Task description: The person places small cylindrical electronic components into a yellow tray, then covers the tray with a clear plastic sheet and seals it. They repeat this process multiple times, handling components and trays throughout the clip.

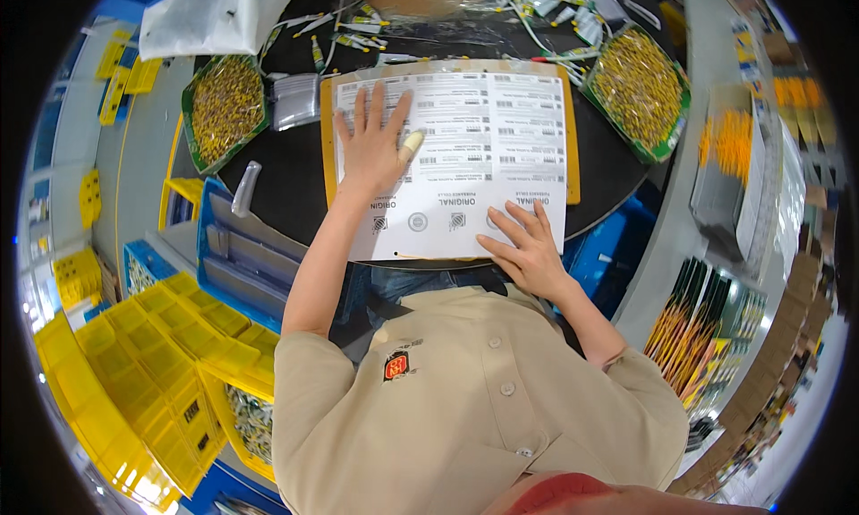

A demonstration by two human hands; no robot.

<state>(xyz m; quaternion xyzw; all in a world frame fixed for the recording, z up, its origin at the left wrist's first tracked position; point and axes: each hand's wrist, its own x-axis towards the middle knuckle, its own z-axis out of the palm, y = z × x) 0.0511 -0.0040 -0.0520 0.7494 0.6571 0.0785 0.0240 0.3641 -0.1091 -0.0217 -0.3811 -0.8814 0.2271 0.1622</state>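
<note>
One white label sheet (474,148) lying on an amber backing board (571,139) at the near edge of a round black table (286,170). Left hand (374,148) and right hand (526,246) both open, fingers spread, pressed flat on the sheet. Two green trays (191,130) of small yellow parts flanking the board. Stacked yellow bins (161,372) at lower left.

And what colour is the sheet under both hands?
White, printed with black barcode-style labels: the sheet lies on a tan board. The head view shows it best.
</note>
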